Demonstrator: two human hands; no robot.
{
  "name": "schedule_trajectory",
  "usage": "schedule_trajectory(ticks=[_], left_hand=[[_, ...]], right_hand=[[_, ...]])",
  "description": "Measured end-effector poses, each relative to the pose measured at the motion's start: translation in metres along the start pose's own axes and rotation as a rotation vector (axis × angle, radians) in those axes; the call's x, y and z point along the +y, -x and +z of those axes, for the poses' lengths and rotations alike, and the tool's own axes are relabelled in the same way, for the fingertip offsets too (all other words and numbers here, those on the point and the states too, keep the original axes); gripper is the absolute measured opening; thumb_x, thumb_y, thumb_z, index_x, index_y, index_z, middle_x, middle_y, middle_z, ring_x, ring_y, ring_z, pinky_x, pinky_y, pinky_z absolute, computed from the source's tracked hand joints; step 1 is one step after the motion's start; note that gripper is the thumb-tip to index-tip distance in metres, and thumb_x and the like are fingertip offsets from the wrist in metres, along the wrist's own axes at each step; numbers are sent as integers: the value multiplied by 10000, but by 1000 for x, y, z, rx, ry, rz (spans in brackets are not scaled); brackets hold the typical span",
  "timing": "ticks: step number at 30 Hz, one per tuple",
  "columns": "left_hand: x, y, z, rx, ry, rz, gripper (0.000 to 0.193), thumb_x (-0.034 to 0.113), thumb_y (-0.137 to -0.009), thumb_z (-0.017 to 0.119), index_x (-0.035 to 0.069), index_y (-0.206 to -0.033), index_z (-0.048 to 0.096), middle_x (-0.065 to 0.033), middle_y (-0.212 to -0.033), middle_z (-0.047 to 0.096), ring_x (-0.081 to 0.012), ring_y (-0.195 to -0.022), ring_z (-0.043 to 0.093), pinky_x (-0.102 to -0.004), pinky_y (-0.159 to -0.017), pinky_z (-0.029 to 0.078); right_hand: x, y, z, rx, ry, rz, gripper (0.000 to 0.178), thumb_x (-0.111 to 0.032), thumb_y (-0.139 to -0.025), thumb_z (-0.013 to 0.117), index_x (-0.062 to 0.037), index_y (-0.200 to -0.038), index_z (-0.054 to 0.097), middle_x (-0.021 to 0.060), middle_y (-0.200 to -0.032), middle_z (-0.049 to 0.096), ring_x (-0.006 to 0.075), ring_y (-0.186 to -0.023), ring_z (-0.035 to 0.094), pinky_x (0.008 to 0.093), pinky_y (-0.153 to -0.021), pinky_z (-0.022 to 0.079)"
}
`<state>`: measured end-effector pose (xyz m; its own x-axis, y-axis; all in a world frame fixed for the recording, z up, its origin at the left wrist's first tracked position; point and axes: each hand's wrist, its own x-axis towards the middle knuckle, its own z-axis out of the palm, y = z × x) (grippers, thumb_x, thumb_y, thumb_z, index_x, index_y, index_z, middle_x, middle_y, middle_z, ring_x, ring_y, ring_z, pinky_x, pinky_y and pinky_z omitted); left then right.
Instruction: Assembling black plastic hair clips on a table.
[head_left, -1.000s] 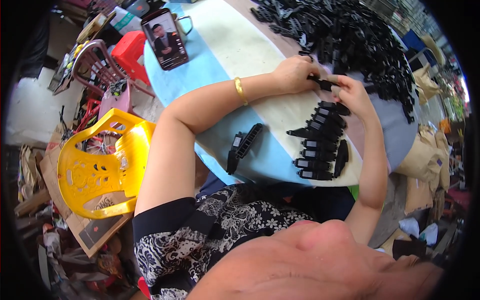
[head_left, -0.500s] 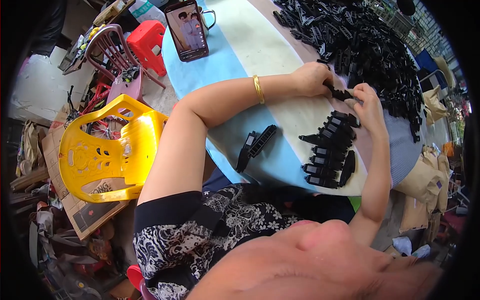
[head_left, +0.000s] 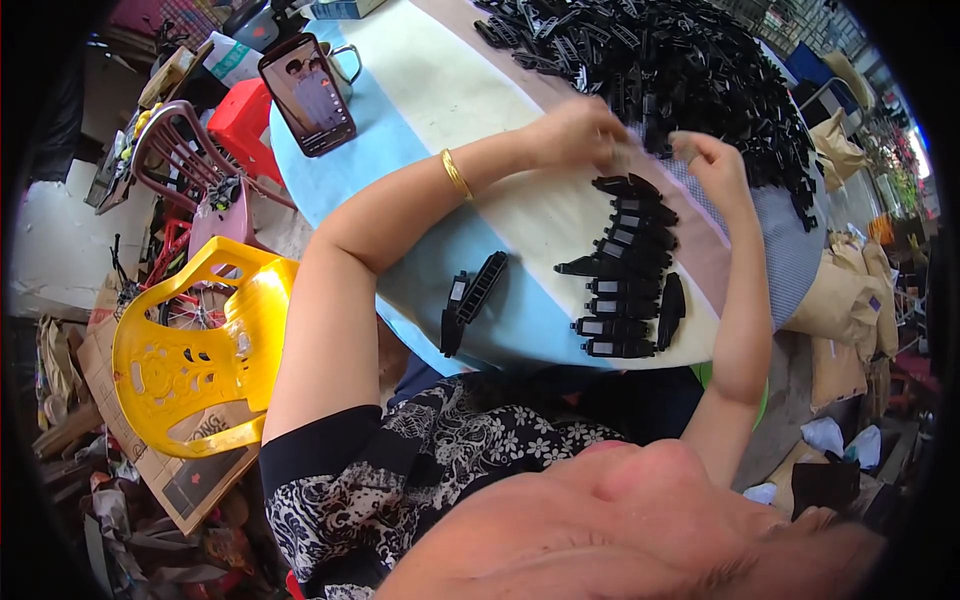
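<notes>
My left hand (head_left: pixel 580 135), blurred by motion, is over the table at the near edge of a large pile of black plastic parts (head_left: pixel 640 60). Its fingers are smeared, so I cannot tell whether it holds anything. My right hand (head_left: pixel 715 170) is raised beside the pile's near right edge, its fingers loosely bent and apart with nothing visible in them. Between and below the hands, several black plastic pieces with grey windows (head_left: pixel 620 285) lie side by side in a curved row. A separate curved black piece (head_left: pixel 672 310) lies to the row's right.
Two more black pieces (head_left: pixel 470 300) lie near the table's front edge. A phone (head_left: pixel 308 95) showing a picture leans against a mug (head_left: pixel 345 65) at the far left. A yellow plastic chair (head_left: pixel 200 350) stands left of the table; brown sacks (head_left: pixel 840 300) stand to the right.
The black piece that both hands held is no longer between them, and a piece lies at the row's far end. The hands have moved apart. The whole view has shifted slightly.
</notes>
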<state>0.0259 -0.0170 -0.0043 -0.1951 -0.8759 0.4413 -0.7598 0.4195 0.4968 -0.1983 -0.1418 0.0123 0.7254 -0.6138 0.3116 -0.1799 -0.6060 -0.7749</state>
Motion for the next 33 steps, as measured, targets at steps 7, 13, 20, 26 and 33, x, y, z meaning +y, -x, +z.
schedule_trajectory(ticks=[7, 13, 20, 26, 33], left_hand=[[-43, -9, -7, 125, -206, -173, 320, 286, -833, 604, 117, -1098, 663, -146, -1137, 567, -311, -1104, 503, -379, -943, 428], [-35, -31, -15, -8, -423, -271, 303, 292, -844, 581, 48, -990, 686, -143, -1055, 605, -314, -954, 586, -397, -852, 472], [-2, -59, 11, -34, -608, 247, 351, 99, -733, 649, 195, -1071, 660, -47, -1208, 532, -256, -1143, 469, -374, -936, 413], [16, -54, 10, -78, -604, 431, 187, 171, -760, 604, 188, -940, 653, -25, -1068, 528, -209, -1082, 474, -341, -910, 393], [3, -22, -2, 4, -133, 160, 309, -7, -712, 570, 119, -971, 684, -117, -943, 567, -295, -900, 575, -355, -800, 488]], right_hand=[[-4, -1, 13, 29, 603, -318, 319, -36, -721, 578, -64, -1026, 664, 94, -962, 632, 266, -896, 592, 346, -774, 492], [-13, 2, 8, -51, 613, -93, 229, -127, -723, 635, -49, -938, 639, 108, -894, 637, 294, -855, 597, 382, -731, 488], [-8, 5, -1, -16, 549, 0, 185, -159, -740, 650, -36, -877, 630, 116, -782, 629, 299, -694, 608, 381, -630, 482], [-12, 4, -10, 126, 407, 32, 234, -186, -779, 682, -32, -953, 650, 111, -792, 655, 230, -683, 635, 323, -635, 498], [-13, 2, -2, 98, 300, -112, 288, -157, -752, 730, -22, -996, 657, 99, -833, 648, 168, -691, 616, 282, -645, 490]])
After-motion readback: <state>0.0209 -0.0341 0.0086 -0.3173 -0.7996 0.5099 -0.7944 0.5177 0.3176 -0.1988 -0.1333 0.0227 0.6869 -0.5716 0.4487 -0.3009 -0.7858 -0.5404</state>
